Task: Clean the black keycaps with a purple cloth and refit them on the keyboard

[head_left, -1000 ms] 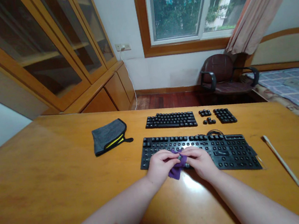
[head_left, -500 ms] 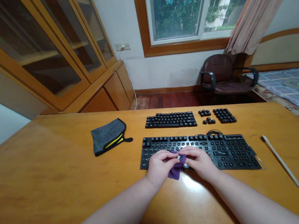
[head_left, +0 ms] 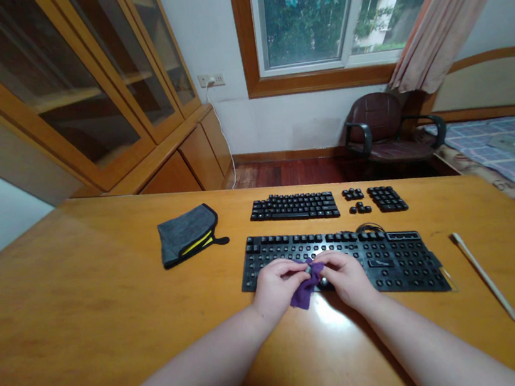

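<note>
My left hand (head_left: 274, 289) pinches a small purple cloth (head_left: 303, 294) in front of me. From the other side, my right hand (head_left: 348, 277) grips the same cloth, fingertips nearly meeting the left ones. A tiny greyish bit shows between the fingertips, too small to make out. Both hands hover over the near edge of a black keyboard (head_left: 405, 271), whose lower part is mostly stripped of keycaps; its top row still has them. Behind it, loose black keycaps (head_left: 294, 208) lie laid out in keyboard order, with a number-pad block (head_left: 387, 198) at the right.
A folded grey cloth (head_left: 187, 235) with yellow lining lies on the left of the wooden desk (head_left: 109, 288). On the right rests a long white-handled brush (head_left: 487, 280). Beyond the desk stand a dark red armchair (head_left: 379, 123) and a glass-door cabinet (head_left: 135, 127).
The fingers of my right hand have shifted slightly on the purple cloth, and its bunched upper part sits a little further right. My left hand stays almost where it was.
</note>
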`<state>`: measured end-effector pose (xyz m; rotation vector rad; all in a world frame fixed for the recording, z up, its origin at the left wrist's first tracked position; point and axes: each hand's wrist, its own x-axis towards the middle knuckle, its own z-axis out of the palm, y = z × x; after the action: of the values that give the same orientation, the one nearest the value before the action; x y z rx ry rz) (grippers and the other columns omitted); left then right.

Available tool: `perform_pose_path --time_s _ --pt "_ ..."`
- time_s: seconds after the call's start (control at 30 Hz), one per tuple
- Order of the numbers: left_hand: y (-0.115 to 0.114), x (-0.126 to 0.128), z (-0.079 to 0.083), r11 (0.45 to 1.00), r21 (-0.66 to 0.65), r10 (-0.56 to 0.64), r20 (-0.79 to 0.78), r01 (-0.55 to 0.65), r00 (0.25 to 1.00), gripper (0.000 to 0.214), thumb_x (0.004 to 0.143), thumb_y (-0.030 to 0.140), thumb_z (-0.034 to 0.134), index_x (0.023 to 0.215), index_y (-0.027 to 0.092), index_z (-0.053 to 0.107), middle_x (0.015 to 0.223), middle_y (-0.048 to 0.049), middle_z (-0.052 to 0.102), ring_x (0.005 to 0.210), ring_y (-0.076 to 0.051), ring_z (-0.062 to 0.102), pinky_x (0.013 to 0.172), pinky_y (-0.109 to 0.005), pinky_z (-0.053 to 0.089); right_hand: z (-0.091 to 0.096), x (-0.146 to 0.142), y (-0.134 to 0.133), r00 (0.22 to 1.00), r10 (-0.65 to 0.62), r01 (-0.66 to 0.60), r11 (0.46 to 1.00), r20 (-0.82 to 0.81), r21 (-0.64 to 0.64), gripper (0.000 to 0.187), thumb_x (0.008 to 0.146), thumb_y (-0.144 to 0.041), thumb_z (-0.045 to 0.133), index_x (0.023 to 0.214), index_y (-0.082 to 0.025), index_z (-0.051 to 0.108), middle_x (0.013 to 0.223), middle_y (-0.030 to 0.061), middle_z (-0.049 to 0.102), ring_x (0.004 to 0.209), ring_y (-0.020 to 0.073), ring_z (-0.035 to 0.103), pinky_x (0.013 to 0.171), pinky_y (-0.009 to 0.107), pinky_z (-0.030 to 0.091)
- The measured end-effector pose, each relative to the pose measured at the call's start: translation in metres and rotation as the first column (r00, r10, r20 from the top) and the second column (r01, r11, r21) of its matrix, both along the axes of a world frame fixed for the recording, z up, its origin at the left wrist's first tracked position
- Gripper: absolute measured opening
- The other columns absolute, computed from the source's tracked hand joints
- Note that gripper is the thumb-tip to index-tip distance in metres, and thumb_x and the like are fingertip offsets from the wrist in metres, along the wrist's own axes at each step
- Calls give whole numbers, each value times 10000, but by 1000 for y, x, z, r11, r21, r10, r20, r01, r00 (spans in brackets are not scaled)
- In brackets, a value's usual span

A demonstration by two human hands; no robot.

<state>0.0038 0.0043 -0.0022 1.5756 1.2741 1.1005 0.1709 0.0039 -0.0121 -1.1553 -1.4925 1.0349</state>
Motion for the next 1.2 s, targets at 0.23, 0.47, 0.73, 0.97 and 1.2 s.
perform_pose_path --time_s 0.23,0.47,0.73,0.97,1.2 --pt "-2 2 -1 997 -47 -51 183 61 982 170 615 144 685 784 155 674 881 -69 621 817 -169 627 773 -317 538 0 -2 -1 999 -32 32 999 -9 28 82 727 -218 603 713 -203 683 745 44 658 712 174 612 691 309 494" --pt "2 -2 0 997 -4 -74 148 76 986 156 685 150 627 835 165 670 897 -69 605 846 -163 605 820 -338 512 -3 -1 -2 997 -32 31 999 -76 -13 115 753 -247 583 781 -197 683 799 51 645 659 158 601 617 290 502" --pt "1 -1 0 992 -31 -116 158 122 981 224 740 180 577 947 187 660 953 -66 599 866 -158 602 831 -333 501 -2 -1 -1 1000 -8 9 999 -20 46 80 721 -209 611 752 -206 685 770 48 663 753 186 614 711 323 494" --pt "2 -1 2 988 7 -150 169 151 974 199 639 162 676 838 171 677 899 -62 570 872 -170 585 817 -325 506 -2 -1 -3 1000 -7 6 998 13 63 71 698 -181 630 719 -216 687 767 43 665 755 185 613 728 328 485" --pt "4 -2 -2 993 5 -116 157 117 981 220 691 152 627 904 178 673 926 -68 602 855 -162 601 823 -327 504 0 0 -2 998 -57 58 998 -39 24 122 756 -259 585 791 -206 689 820 55 658 767 184 611 696 311 500"
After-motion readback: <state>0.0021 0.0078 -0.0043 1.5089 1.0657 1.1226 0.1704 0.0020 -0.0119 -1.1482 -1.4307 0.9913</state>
